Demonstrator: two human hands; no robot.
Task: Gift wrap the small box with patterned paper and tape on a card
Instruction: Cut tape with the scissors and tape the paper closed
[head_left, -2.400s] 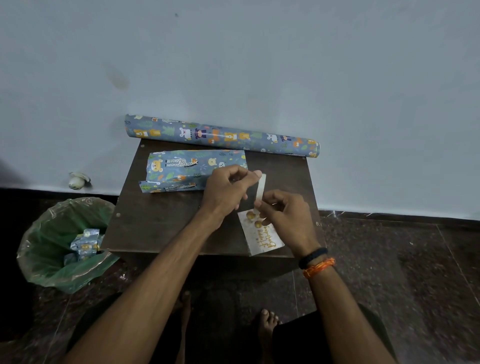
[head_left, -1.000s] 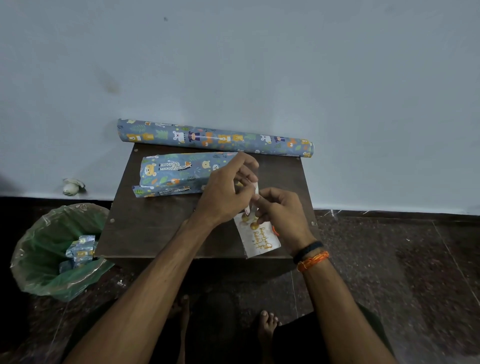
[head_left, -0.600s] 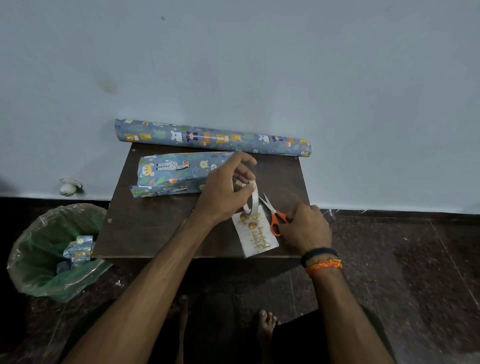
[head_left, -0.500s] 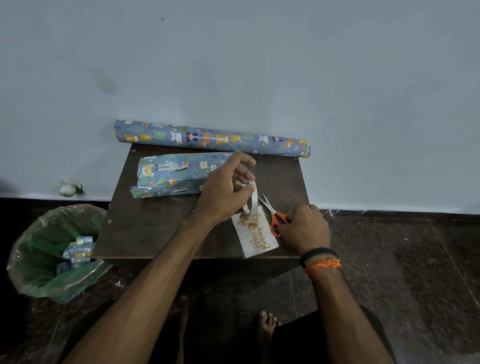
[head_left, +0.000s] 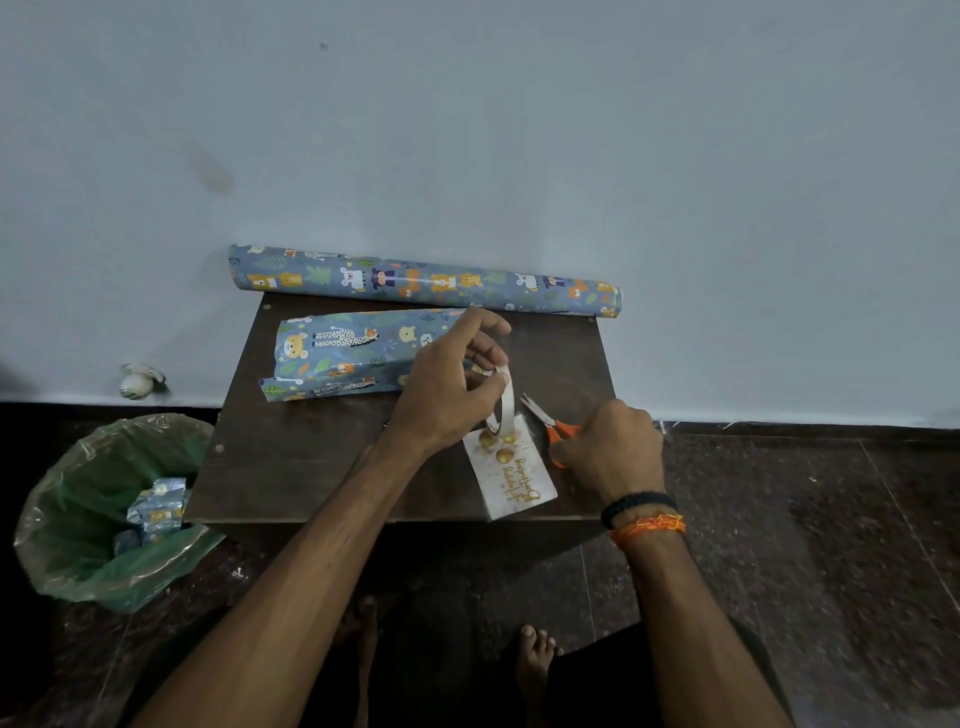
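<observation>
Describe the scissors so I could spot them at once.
Find the dark brown table against the pale wall. Near its front right corner lies a white card with gold lettering; the scissors lie just right of it, under the right hand. Their orange handles and bare metal blades set them apart from the paper items around.

This looks like a room in a home, with the work done low to the ground. A small dark wooden table (head_left: 311, 467) stands pushed against a plain pale blue wall (head_left: 519, 130), and a dark skirting strip (head_left: 779, 428) runs along the wall's foot. The floor (head_left: 831, 545) is dark speckled stone tile. At 9 o'clock from the table a bin (head_left: 67, 545) lined with a green plastic bag holds paper scraps. At 6 o'clock, bare feet (head_left: 535, 644) rest on the tiles. A small white doorstop-like knob (head_left: 136, 382) sits at the wall's base at 10 o'clock.
</observation>
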